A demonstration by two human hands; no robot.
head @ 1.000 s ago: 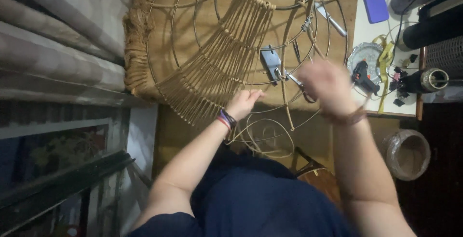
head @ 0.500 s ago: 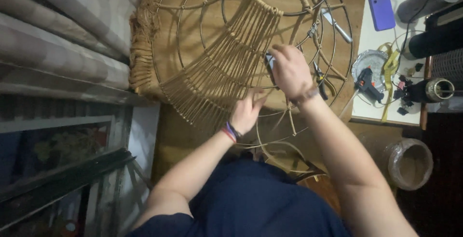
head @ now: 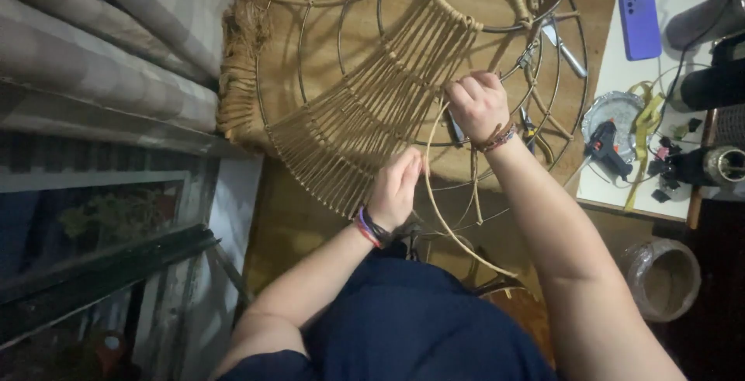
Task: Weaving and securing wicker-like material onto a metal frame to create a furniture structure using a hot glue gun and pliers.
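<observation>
My left hand (head: pixel 396 188) rests at the lower edge of the round metal wire frame (head: pixel 310 24), fingers pressed together against the tan woven rattan strands (head: pixel 365 109) that fan out across the frame's left half; I cannot tell whether those fingers are pinching a strand or only steadying the weave. My right hand (head: pixel 477 105) is higher up and closed into a fist around a loose tan rattan strand (head: pixel 446 222), which curves down from my grip in a long arc, passes just beside my left hand and trails toward my lap. The frame lies flat on a brown wooden surface (head: pixel 287 218), and its outer left rim is wrapped thickly in the same tan fibre. Both wrists carry bracelets.

To the right stands a white bench (head: pixel 613 63). On it a purple phone (head: pixel 639 24) lies near the top, and below it a black glue gun (head: pixel 605 148) sits on a round silver metal plate (head: pixel 621 105), with yellow-green ribbon (head: pixel 646 117) draped across. Beside the bench, on the floor, is a clear plastic roll (head: pixel 663 278). Grey striped curtains (head: pixel 101 63) hang along the left side.
</observation>
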